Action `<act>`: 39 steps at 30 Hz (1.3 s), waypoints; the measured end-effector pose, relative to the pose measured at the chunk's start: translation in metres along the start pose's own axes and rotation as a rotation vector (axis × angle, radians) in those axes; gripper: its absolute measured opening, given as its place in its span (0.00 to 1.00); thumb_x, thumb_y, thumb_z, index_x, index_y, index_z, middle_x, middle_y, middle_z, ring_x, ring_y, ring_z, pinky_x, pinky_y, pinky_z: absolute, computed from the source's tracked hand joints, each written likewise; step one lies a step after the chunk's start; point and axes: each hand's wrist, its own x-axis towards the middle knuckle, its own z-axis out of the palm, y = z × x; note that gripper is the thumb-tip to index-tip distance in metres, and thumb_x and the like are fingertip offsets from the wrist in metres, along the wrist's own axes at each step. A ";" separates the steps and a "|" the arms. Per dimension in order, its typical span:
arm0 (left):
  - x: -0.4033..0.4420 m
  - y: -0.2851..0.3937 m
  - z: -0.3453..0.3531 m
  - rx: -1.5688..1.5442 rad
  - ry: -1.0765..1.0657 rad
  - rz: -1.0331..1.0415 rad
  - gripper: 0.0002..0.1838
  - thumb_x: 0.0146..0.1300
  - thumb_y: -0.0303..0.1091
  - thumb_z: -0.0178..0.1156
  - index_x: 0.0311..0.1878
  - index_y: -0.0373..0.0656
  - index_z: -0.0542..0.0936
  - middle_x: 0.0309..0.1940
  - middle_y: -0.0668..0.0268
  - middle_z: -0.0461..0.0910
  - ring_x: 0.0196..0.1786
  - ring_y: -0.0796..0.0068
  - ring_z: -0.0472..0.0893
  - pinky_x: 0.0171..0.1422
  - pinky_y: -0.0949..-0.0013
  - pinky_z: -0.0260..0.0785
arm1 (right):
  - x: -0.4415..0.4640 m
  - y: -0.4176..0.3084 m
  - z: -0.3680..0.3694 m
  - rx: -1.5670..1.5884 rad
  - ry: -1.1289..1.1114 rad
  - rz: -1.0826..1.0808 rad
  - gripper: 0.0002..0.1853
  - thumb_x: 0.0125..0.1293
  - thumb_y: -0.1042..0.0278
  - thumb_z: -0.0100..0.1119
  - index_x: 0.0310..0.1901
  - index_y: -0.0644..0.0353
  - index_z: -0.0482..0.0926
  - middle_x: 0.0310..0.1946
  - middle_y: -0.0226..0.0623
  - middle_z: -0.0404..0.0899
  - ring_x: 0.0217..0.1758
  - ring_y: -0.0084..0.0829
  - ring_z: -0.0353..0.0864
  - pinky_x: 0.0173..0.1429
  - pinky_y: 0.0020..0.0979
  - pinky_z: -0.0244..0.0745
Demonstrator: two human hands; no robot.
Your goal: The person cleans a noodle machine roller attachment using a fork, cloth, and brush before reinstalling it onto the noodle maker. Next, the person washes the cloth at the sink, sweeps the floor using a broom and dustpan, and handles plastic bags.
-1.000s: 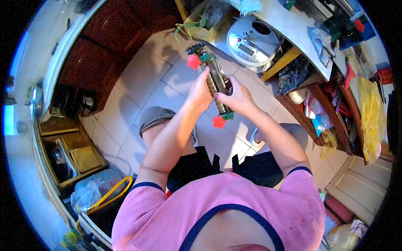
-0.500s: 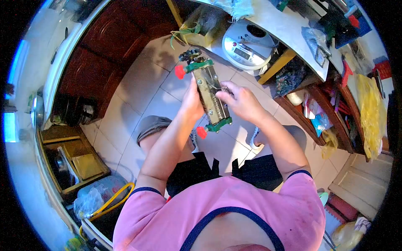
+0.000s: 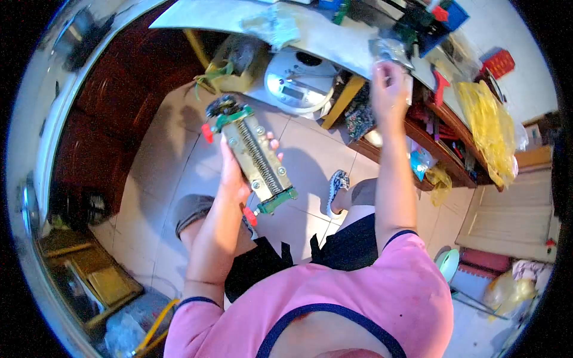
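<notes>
One ridged, oblong metal block (image 3: 258,156) clasped in left grip (image 3: 233,176) — right grip (image 3: 389,94), I can't tell.

And it's a single head view, peering forward and steeply down: the wearer's pink shirt (image 3: 239,310) looms close at the bottom, the tiled floor (image 3: 301,140) lies farther below, and the counter (image 3: 203,15) curves across the top through a wide, round lens.

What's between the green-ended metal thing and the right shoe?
In the head view, only bare floor tiles show between the metal thing and the right shoe.
</notes>
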 end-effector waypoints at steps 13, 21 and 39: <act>-0.014 0.011 0.008 0.355 0.129 -0.034 0.32 0.60 0.65 0.42 0.49 0.44 0.67 0.34 0.59 0.75 0.34 0.69 0.78 0.38 0.65 0.74 | -0.013 -0.060 0.003 0.198 -0.544 0.333 0.16 0.52 0.61 0.61 0.39 0.63 0.80 0.30 0.36 0.81 0.33 0.24 0.76 0.41 0.27 0.71; -0.014 0.009 -0.004 0.569 0.147 0.047 0.30 0.61 0.62 0.43 0.45 0.40 0.69 0.32 0.61 0.76 0.32 0.70 0.78 0.36 0.66 0.73 | -0.089 -0.137 0.044 0.277 -0.684 0.164 0.18 0.48 0.56 0.62 0.36 0.61 0.78 0.30 0.44 0.79 0.34 0.36 0.80 0.41 0.33 0.72; -0.015 0.016 -0.010 0.697 0.177 0.145 0.25 0.61 0.55 0.50 0.47 0.42 0.66 0.30 0.62 0.75 0.30 0.73 0.77 0.34 0.69 0.71 | -0.102 -0.122 0.084 0.518 -0.772 0.348 0.18 0.43 0.60 0.61 0.31 0.67 0.75 0.23 0.42 0.76 0.27 0.30 0.76 0.35 0.32 0.71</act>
